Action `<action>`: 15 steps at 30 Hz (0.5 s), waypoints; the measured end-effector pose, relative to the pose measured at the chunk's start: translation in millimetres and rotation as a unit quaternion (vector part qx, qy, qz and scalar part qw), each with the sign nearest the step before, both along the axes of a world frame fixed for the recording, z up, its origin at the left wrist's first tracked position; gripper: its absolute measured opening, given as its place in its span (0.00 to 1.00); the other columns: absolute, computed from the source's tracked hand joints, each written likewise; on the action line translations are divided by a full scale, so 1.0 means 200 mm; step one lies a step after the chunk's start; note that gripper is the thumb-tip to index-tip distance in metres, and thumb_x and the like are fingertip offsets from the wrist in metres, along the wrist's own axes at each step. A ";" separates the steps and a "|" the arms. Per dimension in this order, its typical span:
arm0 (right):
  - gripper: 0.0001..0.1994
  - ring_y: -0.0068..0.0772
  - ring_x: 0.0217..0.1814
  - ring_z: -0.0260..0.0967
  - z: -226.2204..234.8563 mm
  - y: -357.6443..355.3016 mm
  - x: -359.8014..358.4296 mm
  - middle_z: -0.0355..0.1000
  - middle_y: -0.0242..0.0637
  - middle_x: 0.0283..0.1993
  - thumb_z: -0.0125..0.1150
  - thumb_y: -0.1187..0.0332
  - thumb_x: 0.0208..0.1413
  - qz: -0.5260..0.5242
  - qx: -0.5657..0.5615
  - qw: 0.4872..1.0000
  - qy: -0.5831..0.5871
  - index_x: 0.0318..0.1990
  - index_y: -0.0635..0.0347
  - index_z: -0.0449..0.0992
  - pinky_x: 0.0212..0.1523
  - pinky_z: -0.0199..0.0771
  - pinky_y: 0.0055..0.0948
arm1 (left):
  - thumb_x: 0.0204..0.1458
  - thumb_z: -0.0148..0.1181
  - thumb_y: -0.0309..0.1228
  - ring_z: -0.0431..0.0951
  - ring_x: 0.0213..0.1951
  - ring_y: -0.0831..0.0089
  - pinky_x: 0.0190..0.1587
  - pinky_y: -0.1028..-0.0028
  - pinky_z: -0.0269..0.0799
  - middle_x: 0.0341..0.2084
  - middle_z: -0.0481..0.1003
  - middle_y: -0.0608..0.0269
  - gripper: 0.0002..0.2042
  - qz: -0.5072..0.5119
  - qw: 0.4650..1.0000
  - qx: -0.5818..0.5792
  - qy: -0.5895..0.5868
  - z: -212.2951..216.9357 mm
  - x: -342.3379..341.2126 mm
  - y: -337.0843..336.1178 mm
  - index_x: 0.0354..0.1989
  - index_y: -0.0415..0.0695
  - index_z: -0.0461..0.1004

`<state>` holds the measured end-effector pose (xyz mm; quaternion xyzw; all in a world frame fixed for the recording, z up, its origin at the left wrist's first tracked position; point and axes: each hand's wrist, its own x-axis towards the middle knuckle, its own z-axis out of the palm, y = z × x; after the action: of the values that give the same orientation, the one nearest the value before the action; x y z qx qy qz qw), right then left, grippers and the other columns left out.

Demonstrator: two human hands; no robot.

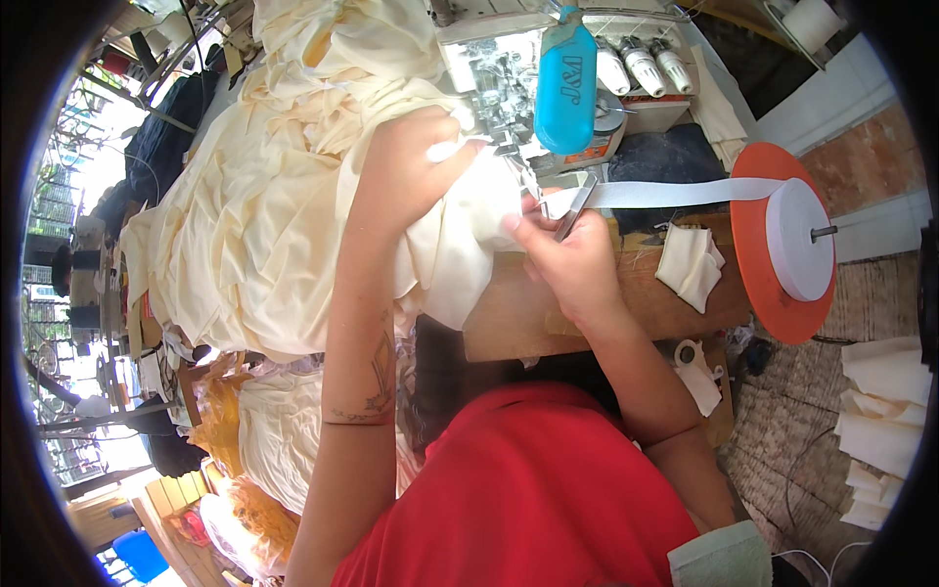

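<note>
My left hand (419,161) is closed on the cream cloth (245,215), a large crumpled heap that spreads across the table to the left of the sewing machine (494,88). Just right of the needle area, my right hand (579,262) pinches a slim metal tool (577,207); whether it is snips or tweezers I cannot tell. White tape (675,193) runs from a white roll (797,240) on an orange disc (758,303) to this hand. Its thumb reaches the cloth's edge, and the other fingers are partly hidden. Bright glare washes out the machine's needle area.
A blue padded piece (565,88) hangs in front of the machine. Several white thread cones or bottles (641,67) stand behind it. A folded cream scrap (691,266) lies on the wooden table edge (528,313). More cream pieces (885,391) are stacked at the far right.
</note>
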<state>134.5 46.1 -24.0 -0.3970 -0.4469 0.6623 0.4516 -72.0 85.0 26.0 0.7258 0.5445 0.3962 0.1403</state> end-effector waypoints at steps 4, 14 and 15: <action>0.05 0.13 0.19 0.56 0.02 0.01 0.00 0.66 0.23 0.26 0.63 0.71 0.62 0.011 0.006 1.000 -0.010 0.39 0.61 0.74 0.19 0.54 0.21 | 0.49 0.68 0.34 0.65 0.24 0.54 0.30 0.64 0.64 0.20 0.65 0.51 0.16 -0.003 1.000 0.014 0.004 -0.01 -0.01 0.03 0.23 0.35 0.69; 0.06 0.12 0.17 0.54 0.03 0.01 0.03 0.63 0.21 0.22 0.60 0.68 0.66 0.031 -0.025 0.999 0.001 0.37 0.59 0.73 0.18 0.53 0.21 | 0.50 0.67 0.35 0.74 0.28 0.52 0.34 0.63 0.69 0.24 0.73 0.49 0.13 0.044 0.999 0.001 0.006 0.01 0.04 0.05 0.26 0.36 0.76; 0.06 0.12 0.17 0.54 0.02 0.01 0.03 0.64 0.21 0.22 0.61 0.68 0.65 0.030 -0.026 0.999 -0.002 0.37 0.59 0.74 0.18 0.53 0.21 | 0.50 0.67 0.35 0.74 0.29 0.52 0.34 0.63 0.69 0.24 0.74 0.49 0.13 0.052 0.999 0.010 0.012 0.00 0.03 0.06 0.27 0.36 0.76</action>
<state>140.7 47.8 -19.1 -0.3962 -0.4427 0.6861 0.4200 -66.3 97.9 25.7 0.7028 0.5788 0.3998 0.1060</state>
